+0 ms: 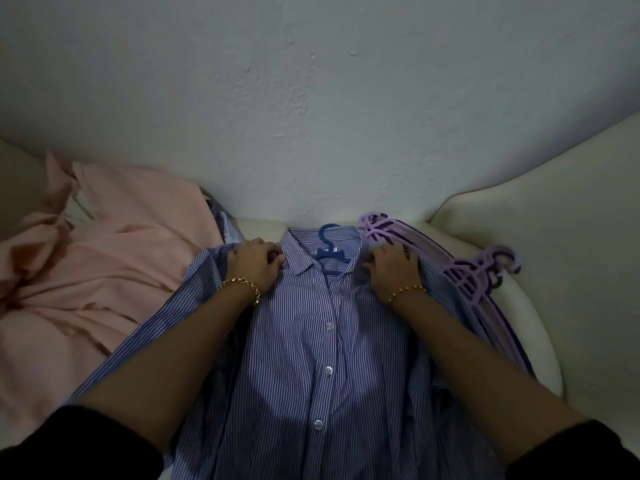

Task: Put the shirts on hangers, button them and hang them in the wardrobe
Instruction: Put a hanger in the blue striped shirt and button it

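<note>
Presently the striped shirt (322,358) lies face up on the cream cushion (540,258), directly in front of the camera, collar toward the wall (311,98); I note a blue hanger (327,249) inside it, its hook rising out of the open neck; three pale buttons show down the front placket.

Hands are apart, one at each side of the collar; the left hand (254,263) has its fingers curled tight on the cloth at the shirt's left shoulder, beside the collar point; the right hand (394,268) sits on the opposite shoulder with fingers bent over the fabric; whether it pinches or merely presses I cannot tell. Each wrist carries a gold bracelet (242,284); black sleeves (69,445) are pushed up both forearms.

A bundle of purple hangers (464,275) lies just beside the right hand, touching the shirt's edge; a pink shirt (104,271) lies crumpled to the left, its edge under the striped sleeve.
</note>
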